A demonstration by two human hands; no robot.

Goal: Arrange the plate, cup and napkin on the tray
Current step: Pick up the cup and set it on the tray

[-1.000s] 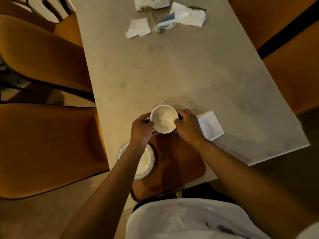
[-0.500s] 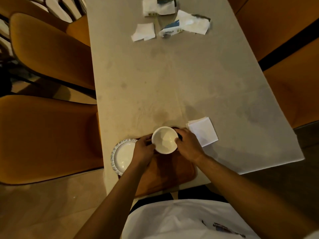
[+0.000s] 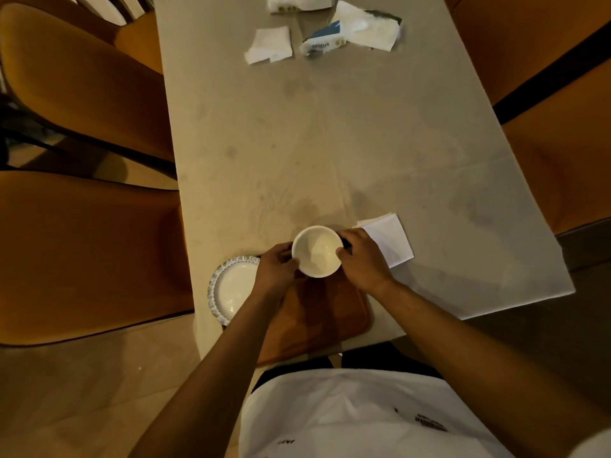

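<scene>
Holding: white cup (image 3: pixel 317 251), clasped between my left hand (image 3: pixel 276 271) and right hand (image 3: pixel 363 259), at the far edge of the wooden tray (image 3: pixel 325 317). Plate (image 3: pixel 229 289): on table (image 3: pixel 330 143), touching tray's left side. Napkin (image 3: pixel 390 241): folded, right of tray.

Hidden and cut-off parts

The left arm (image 3: pixel 231 328) covers the plate's (image 3: pixel 228 289) right side and the tray's (image 3: pixel 330 312) left edge; the cup (image 3: pixel 316 251) hides the tray's far rim. The right hand (image 3: pixel 363 259) overlaps the napkin's (image 3: pixel 391 241) near corner. Packet (image 3: pixel 319 44) print unreadable.
</scene>
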